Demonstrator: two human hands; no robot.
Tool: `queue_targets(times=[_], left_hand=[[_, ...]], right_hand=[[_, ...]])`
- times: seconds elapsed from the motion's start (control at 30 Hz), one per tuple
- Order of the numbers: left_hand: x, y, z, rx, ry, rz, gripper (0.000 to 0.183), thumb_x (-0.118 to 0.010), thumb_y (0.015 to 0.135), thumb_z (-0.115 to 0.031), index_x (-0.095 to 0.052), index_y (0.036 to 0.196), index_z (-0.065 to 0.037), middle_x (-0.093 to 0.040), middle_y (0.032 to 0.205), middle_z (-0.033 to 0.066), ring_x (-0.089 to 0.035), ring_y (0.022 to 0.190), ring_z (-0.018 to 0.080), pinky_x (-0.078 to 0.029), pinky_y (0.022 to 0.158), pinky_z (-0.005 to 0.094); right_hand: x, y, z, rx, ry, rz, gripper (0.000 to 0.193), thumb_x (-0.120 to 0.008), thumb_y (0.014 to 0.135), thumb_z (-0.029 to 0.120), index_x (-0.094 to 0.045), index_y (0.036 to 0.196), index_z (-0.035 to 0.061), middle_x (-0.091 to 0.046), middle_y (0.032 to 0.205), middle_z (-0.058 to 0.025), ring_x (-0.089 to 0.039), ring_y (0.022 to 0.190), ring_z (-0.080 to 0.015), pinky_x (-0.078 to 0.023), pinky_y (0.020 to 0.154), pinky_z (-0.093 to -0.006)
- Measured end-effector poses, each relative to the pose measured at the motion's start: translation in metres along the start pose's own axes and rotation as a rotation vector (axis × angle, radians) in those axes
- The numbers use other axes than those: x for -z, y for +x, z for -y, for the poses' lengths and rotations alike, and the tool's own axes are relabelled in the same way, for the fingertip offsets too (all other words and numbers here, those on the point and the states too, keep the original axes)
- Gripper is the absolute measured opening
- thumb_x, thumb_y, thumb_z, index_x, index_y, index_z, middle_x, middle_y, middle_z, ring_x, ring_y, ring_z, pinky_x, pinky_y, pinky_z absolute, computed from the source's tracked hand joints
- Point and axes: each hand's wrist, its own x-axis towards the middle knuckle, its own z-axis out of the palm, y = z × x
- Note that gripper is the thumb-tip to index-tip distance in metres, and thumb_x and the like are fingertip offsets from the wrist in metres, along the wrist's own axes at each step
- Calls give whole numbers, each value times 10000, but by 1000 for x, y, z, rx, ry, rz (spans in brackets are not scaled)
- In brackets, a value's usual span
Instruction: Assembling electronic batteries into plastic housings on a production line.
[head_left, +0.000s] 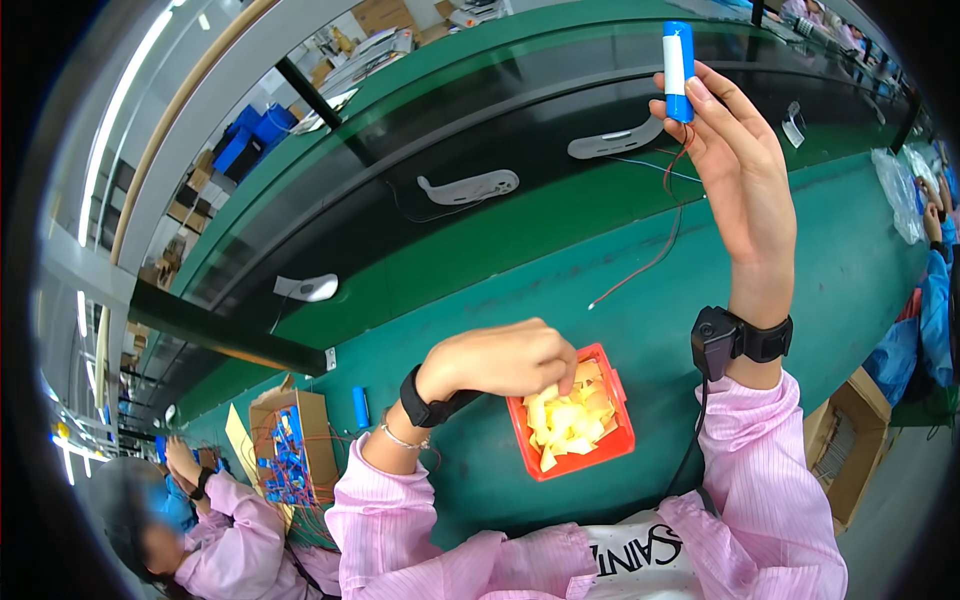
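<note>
In my raised right hand (735,150) I hold a blue cylindrical battery (678,75) upright, pinched between thumb and fingers. A white label or strip runs down its side. Thin red and dark wires (668,240) dangle from its lower end to a small white connector. My left hand (510,358) reaches over a red plastic tray (585,465) heaped with small yellow strips (565,425). Its fingers are curled together with the tips down at the strips; whether one is between them is hidden.
A cardboard box (325,440) of blue wired batteries stands at left, with a single blue battery (360,407) beside it. Beyond the green bench, white curved housings (470,188) lie along a dark conveyor. Co-workers sit at both sides. An open carton (850,440) stands at lower right.
</note>
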Motion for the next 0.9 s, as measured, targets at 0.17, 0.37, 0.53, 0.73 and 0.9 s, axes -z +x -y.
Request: queue_targets(times=[0.17, 0.37, 0.53, 0.73, 0.9], left_hand=[[36, 18, -2, 209, -333, 45, 415, -442, 1014, -270, -678, 879, 44, -722, 840, 100, -701, 683, 183, -573, 654, 305], [136, 68, 201, 198, 688, -1247, 354, -506, 861, -24, -588, 1204, 2, -607, 1202, 217, -583, 1118, 394, -483, 948, 471], [152, 102, 207, 464, 761, -758, 231, -650, 854, -169, -615, 1049, -51, -684, 987, 209, -620, 1056, 371, -417, 1050, 425], [111, 79, 134, 182, 113, -1260, 287, -496, 972, -182, -425, 1208, -33, -679, 835, 237, -684, 713, 363, -533, 652, 458], [53, 57, 44, -332, -725, -1202, 487, -322, 1047, -452, -366, 1364, -85, -648, 996, 95, -644, 712, 144, -534, 607, 280]], right_hand=[[8, 0, 6, 25, 2, -39, 405, -655, 937, 119, -515, 1248, -100, -649, 1080, -166, -679, 984, -221, -534, 899, -321], [-9, -2, 1, -6, 71, -5, 407, -655, 938, 106, -510, 1251, -109, -666, 1042, -158, -676, 969, -214, -537, 891, -319], [-9, -3, 4, -88, 123, -13, 401, -656, 933, 99, -528, 1246, -116, -669, 1082, -177, -675, 978, -210, -545, 902, -327], [-32, -12, -32, -232, 42, 32, 382, -645, 946, 128, -558, 1256, -77, -678, 1107, -174, -674, 1022, -211, -556, 890, -346], [-51, -26, -62, -213, -95, 47, 353, -716, 885, 91, -595, 1183, -55, -702, 971, -110, -667, 815, -111, -548, 691, -233]])
